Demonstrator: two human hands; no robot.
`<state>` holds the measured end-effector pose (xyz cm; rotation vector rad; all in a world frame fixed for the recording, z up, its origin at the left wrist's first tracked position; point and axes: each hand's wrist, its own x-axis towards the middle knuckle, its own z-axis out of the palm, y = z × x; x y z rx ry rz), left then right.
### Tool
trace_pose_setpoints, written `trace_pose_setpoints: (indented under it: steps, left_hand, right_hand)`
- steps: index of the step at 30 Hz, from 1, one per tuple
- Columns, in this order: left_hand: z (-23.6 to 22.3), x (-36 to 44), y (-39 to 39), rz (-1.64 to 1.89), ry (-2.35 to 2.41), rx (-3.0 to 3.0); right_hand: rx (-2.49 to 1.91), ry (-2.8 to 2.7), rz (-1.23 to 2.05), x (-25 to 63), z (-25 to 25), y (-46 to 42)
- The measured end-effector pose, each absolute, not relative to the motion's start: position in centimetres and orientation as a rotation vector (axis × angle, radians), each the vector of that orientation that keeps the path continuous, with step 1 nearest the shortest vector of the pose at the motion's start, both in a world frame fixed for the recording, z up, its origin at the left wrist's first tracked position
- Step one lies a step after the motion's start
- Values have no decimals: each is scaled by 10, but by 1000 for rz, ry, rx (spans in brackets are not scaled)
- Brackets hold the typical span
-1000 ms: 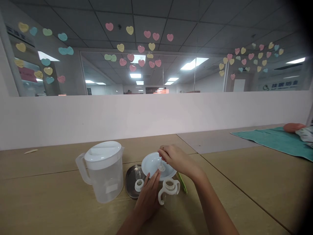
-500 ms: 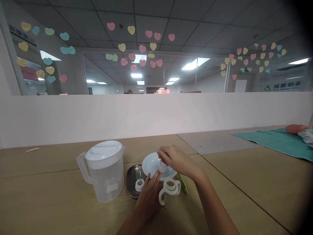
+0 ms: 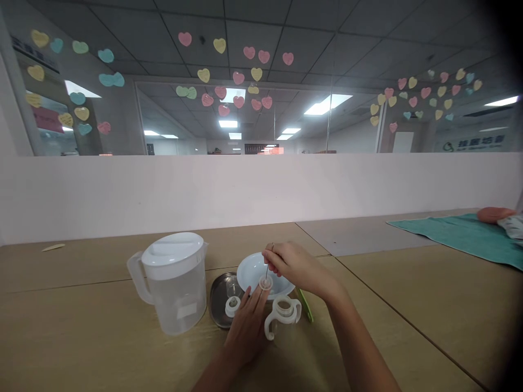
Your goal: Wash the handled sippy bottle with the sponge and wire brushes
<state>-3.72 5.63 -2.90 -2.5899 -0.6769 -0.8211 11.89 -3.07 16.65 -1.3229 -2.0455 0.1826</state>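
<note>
Partly, the right hand (image 3: 295,267) hides a thin rod (image 3: 267,271).

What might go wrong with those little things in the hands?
The small clear piece at the left hand's fingertips might slip and drop into the white bowl. The thin rod in the right hand could miss and poke the left hand. The white-handled bottle stands close by, so an elbow or wrist might knock it over.
</note>
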Motion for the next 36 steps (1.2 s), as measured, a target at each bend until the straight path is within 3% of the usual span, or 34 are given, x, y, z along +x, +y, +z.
trace_pose_setpoints:
  steps: [21,31,36]
  left_hand:
    - [-28,-38,55,-831,-648,-2561]
    - [-30,-34,56,-797,-672,-2579]
    - [-32,-36,56,-838,-697,-2503]
  right_hand:
    - [-1409,-2055,91,118,162,-27]
    - [-1549,-2205,-239,87,137,-6]
    - [-1347,-2006,-370,100,106,7]
